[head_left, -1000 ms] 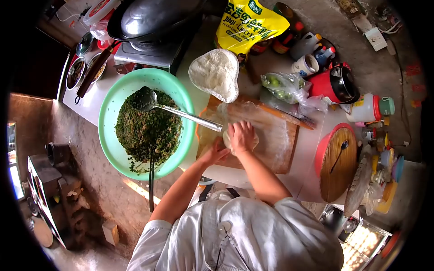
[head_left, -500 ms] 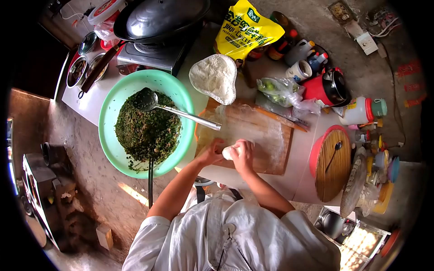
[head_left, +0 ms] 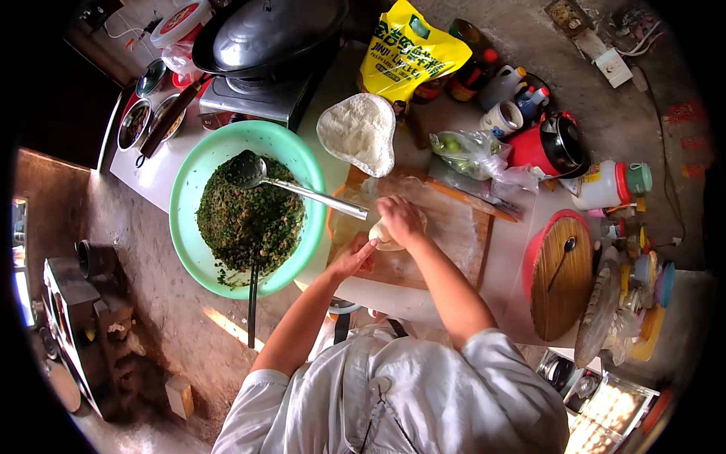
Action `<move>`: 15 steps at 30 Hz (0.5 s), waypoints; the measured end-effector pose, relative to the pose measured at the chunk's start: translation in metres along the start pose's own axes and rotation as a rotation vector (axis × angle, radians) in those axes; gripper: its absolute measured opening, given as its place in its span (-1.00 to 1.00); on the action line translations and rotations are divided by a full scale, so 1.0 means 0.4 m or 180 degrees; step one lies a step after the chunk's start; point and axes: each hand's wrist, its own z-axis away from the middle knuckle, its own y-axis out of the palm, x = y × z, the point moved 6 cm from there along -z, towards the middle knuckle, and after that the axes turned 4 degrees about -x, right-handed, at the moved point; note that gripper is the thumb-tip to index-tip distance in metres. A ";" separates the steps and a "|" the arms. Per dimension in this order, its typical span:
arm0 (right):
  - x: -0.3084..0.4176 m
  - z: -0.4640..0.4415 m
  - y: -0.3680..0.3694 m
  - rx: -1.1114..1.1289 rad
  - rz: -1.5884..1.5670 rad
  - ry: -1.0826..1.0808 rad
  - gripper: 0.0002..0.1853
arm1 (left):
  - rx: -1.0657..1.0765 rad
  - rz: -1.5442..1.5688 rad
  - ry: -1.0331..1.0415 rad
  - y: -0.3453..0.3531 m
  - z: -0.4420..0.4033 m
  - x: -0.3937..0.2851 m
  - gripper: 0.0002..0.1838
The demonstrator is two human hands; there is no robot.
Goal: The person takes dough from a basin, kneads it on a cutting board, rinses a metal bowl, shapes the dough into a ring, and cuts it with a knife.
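A pale lump of dough lies over the floured wooden board, partly hidden by my fingers. My right hand is closed over its top, with bent fingers on the far side. At the near left edge, my left hand presses the dough with its thumb, its other fingers curled below. Left of my hands stands a green basin of chopped green filling. A metal ladle rests in it, its handle reaching towards the board. Dark chopsticks stick out over the basin's near rim.
Behind the board are a bowl of flour, a yellow seasoning bag and a bag of green produce. A rolling pin lies along the board's far edge. To the right sits a red basin under a slatted round lid.
My right hand has moved up and over the dough, which now shows wider and lower against the board. My left hand stays beside it, thumb now against its edge.
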 end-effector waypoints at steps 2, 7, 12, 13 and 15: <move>-0.049 0.029 -0.072 -0.0635 -0.2093 0.0605 -0.57 | -0.0113 0.0094 0.0172 0.008 0.005 -0.012 -0.46; -0.213 0.191 -0.052 -0.0418 -0.0701 0.2316 -0.57 | -0.0738 -0.0171 0.0605 0.013 -0.026 0.026 -0.59; -0.112 0.124 -0.095 -0.0637 -0.2206 0.3004 -0.60 | -0.1035 -0.1169 0.0857 0.044 0.000 0.019 -0.67; -0.074 0.111 -0.080 -0.0125 -0.2628 0.3170 -0.61 | -0.1072 -0.1112 0.0740 0.047 0.022 -0.005 -0.66; -0.020 0.079 -0.074 -0.0503 -0.1441 0.2267 -0.74 | -0.1064 -0.1214 0.0732 0.043 0.020 -0.003 -0.65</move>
